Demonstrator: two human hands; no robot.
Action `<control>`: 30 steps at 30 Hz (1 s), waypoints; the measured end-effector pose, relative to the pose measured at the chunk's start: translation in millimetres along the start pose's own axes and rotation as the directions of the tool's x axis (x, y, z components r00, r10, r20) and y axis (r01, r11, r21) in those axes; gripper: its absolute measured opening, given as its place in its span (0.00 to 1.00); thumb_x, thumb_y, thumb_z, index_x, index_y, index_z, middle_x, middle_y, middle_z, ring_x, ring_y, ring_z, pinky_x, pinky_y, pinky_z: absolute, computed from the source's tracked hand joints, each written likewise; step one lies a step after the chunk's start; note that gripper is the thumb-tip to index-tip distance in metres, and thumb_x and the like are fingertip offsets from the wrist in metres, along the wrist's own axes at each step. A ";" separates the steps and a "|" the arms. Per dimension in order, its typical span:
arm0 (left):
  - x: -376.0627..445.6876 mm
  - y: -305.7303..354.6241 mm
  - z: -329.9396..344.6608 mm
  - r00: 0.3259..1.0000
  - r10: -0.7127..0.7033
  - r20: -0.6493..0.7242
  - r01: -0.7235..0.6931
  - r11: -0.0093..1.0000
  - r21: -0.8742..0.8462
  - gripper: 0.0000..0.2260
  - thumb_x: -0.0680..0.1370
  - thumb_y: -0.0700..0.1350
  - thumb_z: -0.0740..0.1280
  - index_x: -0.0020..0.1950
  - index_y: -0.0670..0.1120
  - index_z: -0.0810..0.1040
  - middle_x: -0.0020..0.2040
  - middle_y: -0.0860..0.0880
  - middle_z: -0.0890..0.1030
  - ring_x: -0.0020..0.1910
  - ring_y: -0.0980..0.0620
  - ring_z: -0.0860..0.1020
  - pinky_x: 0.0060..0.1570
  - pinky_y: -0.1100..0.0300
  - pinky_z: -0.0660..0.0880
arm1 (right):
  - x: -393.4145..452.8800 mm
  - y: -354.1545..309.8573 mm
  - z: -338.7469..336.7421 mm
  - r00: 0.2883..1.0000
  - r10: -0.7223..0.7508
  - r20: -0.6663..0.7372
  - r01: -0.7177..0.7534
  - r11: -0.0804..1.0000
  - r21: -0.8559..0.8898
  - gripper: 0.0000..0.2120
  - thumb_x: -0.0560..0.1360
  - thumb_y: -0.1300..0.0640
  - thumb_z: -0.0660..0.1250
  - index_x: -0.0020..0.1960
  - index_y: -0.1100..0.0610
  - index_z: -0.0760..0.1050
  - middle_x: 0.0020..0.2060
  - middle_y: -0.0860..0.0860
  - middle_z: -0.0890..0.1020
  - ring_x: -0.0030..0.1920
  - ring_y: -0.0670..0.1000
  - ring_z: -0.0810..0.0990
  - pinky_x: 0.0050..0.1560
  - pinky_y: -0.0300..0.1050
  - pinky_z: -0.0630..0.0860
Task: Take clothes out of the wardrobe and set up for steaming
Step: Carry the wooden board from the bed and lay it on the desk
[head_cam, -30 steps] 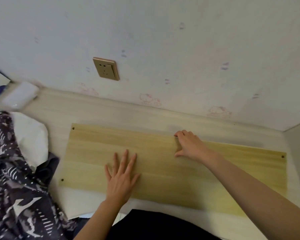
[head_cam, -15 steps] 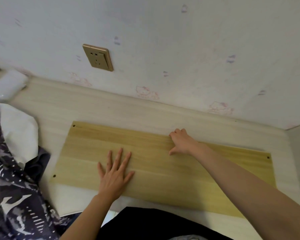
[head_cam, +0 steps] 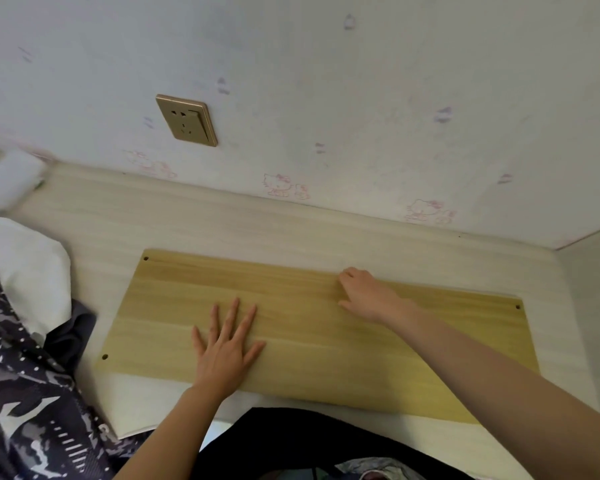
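A light wooden board [head_cam: 326, 341] with small corner holes lies flat on a pale desk top [head_cam: 222, 223] against the wall. My left hand [head_cam: 226, 348] presses flat on the board's near middle, fingers straight and spread. My right hand [head_cam: 364, 294] is at the board's far edge, its fingers curled over that edge and the thumb on the top face. A dark patterned garment [head_cam: 28, 393] and a white cloth [head_cam: 28, 271] are heaped at the left, beside the board.
A gold wall socket [head_cam: 186, 120] sits above the desk at the left. A blurred white object [head_cam: 7, 178] lies at the desk's far left. A side panel [head_cam: 596, 306] closes the desk at the right. Black fabric [head_cam: 309, 445] is at the bottom edge.
Both hands keep their places on the board. The view has shifted a little, so the board and socket sit slightly differently in the picture.
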State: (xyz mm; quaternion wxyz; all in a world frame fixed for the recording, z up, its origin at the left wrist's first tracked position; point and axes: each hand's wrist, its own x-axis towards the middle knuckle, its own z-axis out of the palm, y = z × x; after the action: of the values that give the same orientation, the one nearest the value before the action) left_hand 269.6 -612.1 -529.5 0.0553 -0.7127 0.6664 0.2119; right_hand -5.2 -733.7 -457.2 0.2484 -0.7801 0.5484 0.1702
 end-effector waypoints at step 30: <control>-1.0 -57.8 -27.0 0.990 -0.098 0.106 0.101 0.995 -0.024 0.31 0.74 0.72 0.47 0.71 0.70 0.32 0.75 0.63 0.33 0.76 0.46 0.34 0.67 0.29 0.40 | -105.2 -14.0 130.1 0.932 0.344 -0.112 -0.332 0.936 0.113 0.33 0.74 0.30 0.49 0.71 0.31 0.33 0.76 0.51 0.33 0.74 0.66 0.34 0.68 0.73 0.47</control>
State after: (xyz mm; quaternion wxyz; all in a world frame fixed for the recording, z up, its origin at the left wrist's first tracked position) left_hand 332.1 -614.8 -516.5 0.0905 -0.7336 0.6231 0.2556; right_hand -26.9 -574.0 -504.3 0.2147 -0.6711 0.6969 0.1338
